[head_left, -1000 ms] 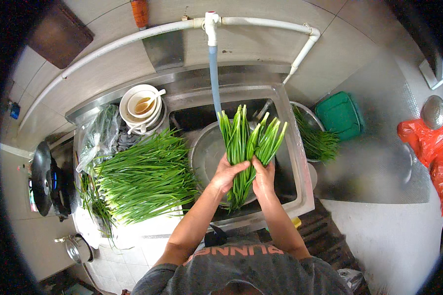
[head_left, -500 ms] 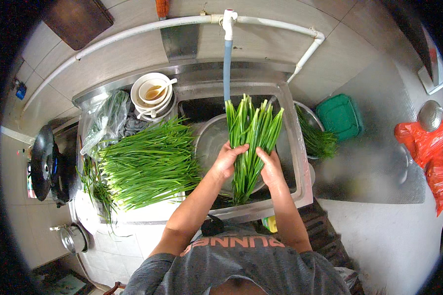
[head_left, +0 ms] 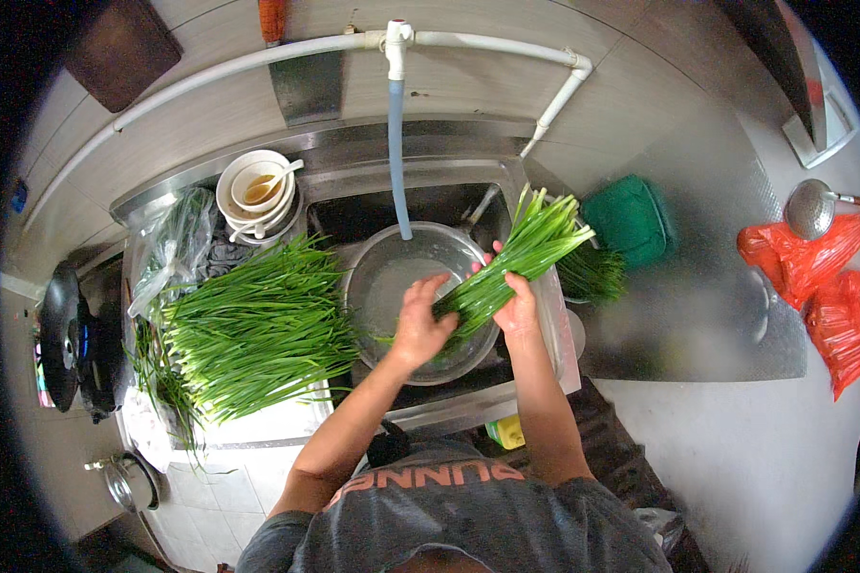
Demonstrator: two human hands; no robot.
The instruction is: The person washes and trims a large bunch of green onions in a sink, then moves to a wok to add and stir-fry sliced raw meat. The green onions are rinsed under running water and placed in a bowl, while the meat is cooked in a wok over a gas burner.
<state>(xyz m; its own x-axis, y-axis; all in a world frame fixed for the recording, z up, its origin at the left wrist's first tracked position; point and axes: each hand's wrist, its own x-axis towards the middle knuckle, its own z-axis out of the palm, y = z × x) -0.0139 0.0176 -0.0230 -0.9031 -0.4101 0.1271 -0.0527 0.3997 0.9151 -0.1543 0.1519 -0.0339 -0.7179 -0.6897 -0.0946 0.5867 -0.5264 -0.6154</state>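
Chive bunch [head_left: 526, 253], right hand [head_left: 516, 306] curled round it, left hand [head_left: 422, 323] loosely spread beside it, blue hose [head_left: 397, 158] over metal bowl [head_left: 380, 286]

The green bunch [head_left: 521, 253] I held pointing away from me now slants rightward in my right grip [head_left: 518, 304], its tips beyond the sink [head_left: 556, 334], while my left grip [head_left: 423, 320] has loosened, fingers spread.
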